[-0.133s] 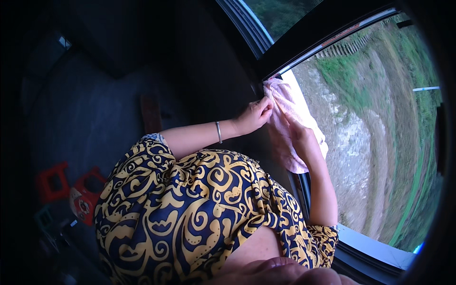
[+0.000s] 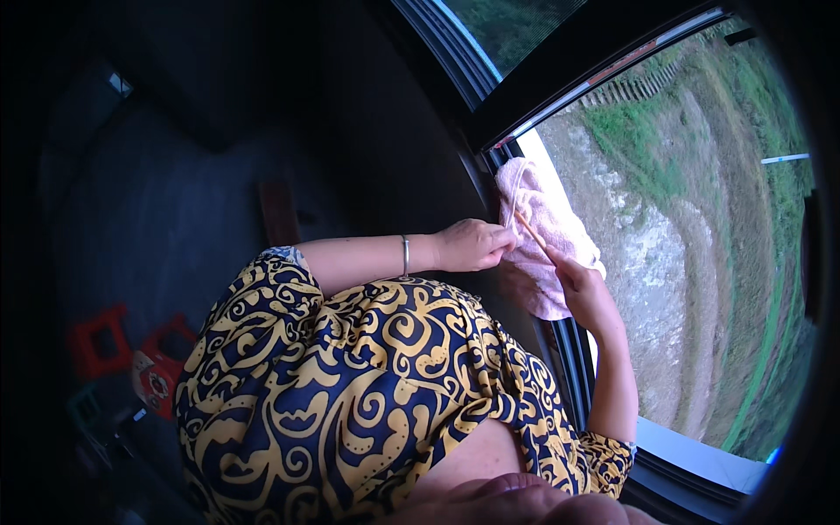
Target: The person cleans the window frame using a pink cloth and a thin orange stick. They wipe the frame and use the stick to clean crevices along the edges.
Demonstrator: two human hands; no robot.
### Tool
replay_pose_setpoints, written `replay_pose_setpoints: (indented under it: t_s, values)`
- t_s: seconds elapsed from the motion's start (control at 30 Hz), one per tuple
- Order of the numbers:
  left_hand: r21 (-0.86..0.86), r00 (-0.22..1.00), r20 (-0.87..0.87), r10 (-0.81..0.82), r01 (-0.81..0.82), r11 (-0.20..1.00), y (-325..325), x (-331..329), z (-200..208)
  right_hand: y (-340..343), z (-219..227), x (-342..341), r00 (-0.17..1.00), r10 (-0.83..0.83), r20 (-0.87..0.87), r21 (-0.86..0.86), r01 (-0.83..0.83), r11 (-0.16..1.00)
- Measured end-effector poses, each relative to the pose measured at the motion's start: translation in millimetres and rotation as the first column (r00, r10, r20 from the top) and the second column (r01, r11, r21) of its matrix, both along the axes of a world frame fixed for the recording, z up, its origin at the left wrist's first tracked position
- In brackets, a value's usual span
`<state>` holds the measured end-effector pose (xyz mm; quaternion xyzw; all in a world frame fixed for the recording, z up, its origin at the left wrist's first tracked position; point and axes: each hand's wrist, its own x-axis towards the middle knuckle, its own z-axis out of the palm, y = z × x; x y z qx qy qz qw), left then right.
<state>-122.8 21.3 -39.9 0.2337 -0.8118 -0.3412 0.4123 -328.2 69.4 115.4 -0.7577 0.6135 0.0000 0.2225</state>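
A pink towel (image 2: 569, 229) lies bunched over the window's sill and track. My left hand (image 2: 475, 245), with a silver bangle on its wrist, is closed at the towel's left edge and appears to pinch a fold of it. Across the towel, my right hand (image 2: 581, 282) grips a thin light-brown wooden stick (image 2: 532, 230), like a chopstick. The stick slants up and left, its tip resting against or just over the raised fold near my left fingers. Exactly where the tip touches cannot be made out.
A dark window frame (image 2: 604, 79) crosses the upper right, with a white sill (image 2: 700, 455) below. Outside is a rocky, grassy slope (image 2: 656, 262). On the dark floor at left stand a red stool (image 2: 98, 341) and a red-and-white object (image 2: 153, 383).
Both hands have shifted down the picture, the right also slightly rightward. The towel's top end has slid down, baring some track, and the stick now shows clearly.
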Motion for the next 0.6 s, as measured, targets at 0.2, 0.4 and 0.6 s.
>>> replay_pose_setpoints:
  t_s: [0.2,0.4,0.6]
  values:
    - [0.133,0.943,-0.143,0.302,-0.284,0.950,-3,-2,2,-40,-30,38,0.983,0.012,0.181,-0.156,0.017,0.988]
    - [0.064,0.986,0.034,0.166,-0.168,0.984,-6,18,-5,-16,-29,10,0.987,-0.001,-0.161,-0.124,-0.019,0.992]
    - [-0.039,0.994,0.020,0.105,-0.104,0.994,8,8,-5,-19,-33,28,0.990,0.025,-0.137,-0.172,-0.049,0.984]
